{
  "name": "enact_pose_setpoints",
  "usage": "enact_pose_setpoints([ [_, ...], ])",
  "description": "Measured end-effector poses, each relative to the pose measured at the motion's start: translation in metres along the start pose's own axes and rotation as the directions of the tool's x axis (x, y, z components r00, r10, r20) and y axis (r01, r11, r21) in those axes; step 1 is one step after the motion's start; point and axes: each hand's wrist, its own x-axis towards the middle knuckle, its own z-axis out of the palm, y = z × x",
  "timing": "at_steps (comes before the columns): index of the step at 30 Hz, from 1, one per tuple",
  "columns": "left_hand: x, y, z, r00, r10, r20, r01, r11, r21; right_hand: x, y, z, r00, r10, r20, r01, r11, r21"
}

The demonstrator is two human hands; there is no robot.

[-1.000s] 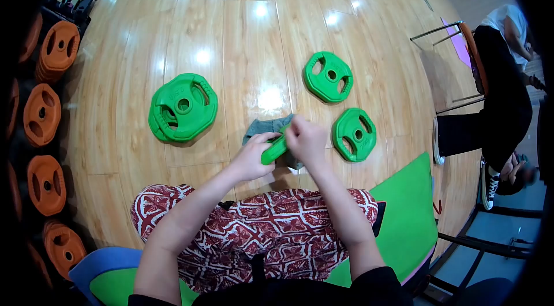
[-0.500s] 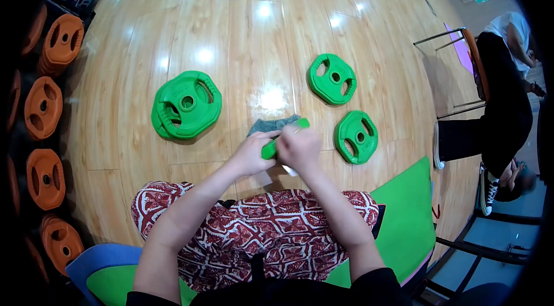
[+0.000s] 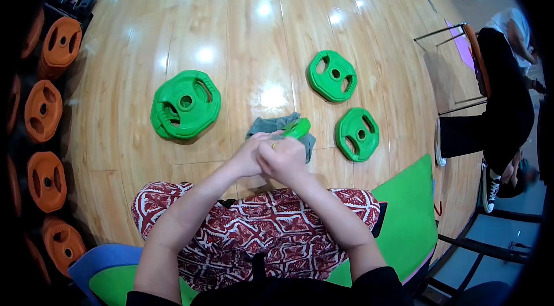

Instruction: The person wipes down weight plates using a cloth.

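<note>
My left hand and my right hand are pressed together in front of my lap, with fingers closed. A small green object sticks out at the top of them; my right hand has a ring on one finger. Which parts of the object each hand grips is partly hidden. Beneath and behind the hands, a grey-green cloth lies crumpled on the wooden floor. Stacked green weight plates lie to the left, while an upper green plate and a lower green plate lie to the right.
Orange weight plates hang on a rack at the left edge. A green mat is at the lower right, a blue mat at the lower left. On the right a person in dark trousers is by a chair.
My right hand has moved down and left, closer against my left hand. The green object now shows only above the hands, and more of the cloth is visible on the right.
</note>
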Motion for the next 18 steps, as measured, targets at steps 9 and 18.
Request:
enact_pose_setpoints([
  [9,0.002,-0.01,0.001,0.998,-0.026,0.062,0.021,0.997,0.079,0.005,0.058,-0.003,0.876,0.482,-0.021,-0.459,0.846,0.272],
  [18,-0.019,-0.026,-0.004,0.987,-0.117,-0.106,0.122,0.992,0.045,-0.003,0.084,0.005,0.779,0.624,0.059,-0.554,0.642,0.53],
])
